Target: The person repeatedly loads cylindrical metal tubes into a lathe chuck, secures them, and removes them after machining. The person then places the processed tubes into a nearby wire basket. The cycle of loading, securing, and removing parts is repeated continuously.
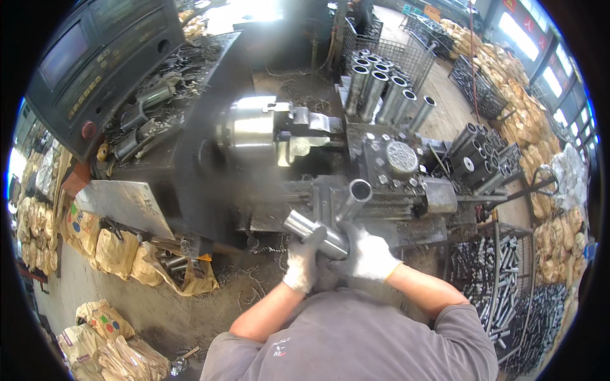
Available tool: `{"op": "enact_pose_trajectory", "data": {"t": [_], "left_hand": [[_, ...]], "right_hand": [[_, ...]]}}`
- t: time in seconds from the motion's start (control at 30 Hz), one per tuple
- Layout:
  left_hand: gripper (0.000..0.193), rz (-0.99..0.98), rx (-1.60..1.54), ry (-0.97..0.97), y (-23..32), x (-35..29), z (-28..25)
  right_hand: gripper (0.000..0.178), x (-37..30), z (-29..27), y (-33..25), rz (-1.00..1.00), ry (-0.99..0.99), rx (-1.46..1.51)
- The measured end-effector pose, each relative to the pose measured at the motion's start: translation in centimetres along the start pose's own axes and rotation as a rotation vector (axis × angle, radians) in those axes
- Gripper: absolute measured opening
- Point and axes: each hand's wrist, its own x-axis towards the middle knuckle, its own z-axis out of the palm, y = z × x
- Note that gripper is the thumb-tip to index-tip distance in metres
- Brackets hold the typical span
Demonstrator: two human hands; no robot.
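Observation:
A shiny steel tube (308,227) lies slantwise in front of my body, its upper end pointing to the left. My left hand (301,261), in a white and grey work glove, is closed around its middle. At the lower right end of the same tube, my gloved right hand (370,255) is closed, with part of its fingers hidden. Just beyond my right hand a second steel tube (354,200) stands tilted on the lathe bed, its open end up. The lathe chuck (251,133) sits farther back to the left, and the tool post (400,157) to the right.
Several tubes (387,95) stand upright behind the tool post, and darker ones (480,155) at the right. A wire cage (502,279) of metal parts stands near right. The control cabinet (101,70) is far left; paper sacks (114,251) lie on the floor.

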Motion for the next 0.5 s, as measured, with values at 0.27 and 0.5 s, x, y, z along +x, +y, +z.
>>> {"op": "enact_pose_trajectory", "data": {"t": [0.27,0.5], "left_hand": [[0.057,-0.101,-0.414,-0.003,-5.2,1.9,-5.0],[0.054,0.042,0.033,-0.089,-2.6,1.8,-4.4]], "right_hand": [[0.074,-0.3,8.1,13.0,0.031,-0.697,0.796],[0.027,-2.1,-1.1,9.5,-0.125,0.109,0.597]]}}
